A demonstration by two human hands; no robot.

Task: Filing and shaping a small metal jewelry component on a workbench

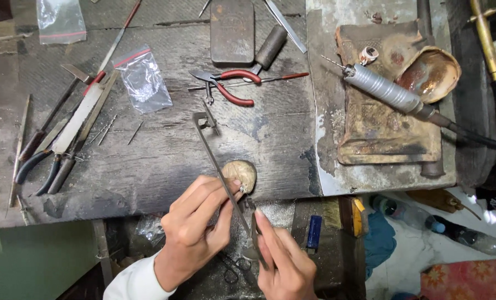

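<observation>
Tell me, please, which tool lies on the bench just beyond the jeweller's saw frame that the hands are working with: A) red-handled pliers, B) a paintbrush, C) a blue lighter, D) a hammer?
A: the red-handled pliers lie on the dark wooden bench just past the far end of the saw frame, which the left hand and right hand are working with.

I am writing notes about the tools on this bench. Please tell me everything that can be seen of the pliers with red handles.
The pliers lie flat on the dark, worn wooden bench, near its far edge. The jaws are dark metal, narrow and pointed, aimed left; they look shut. The two curved handles wear a red cover and spread apart toward the right. A thin rod with a red tip lies across or under them. No hand touches them.
</observation>
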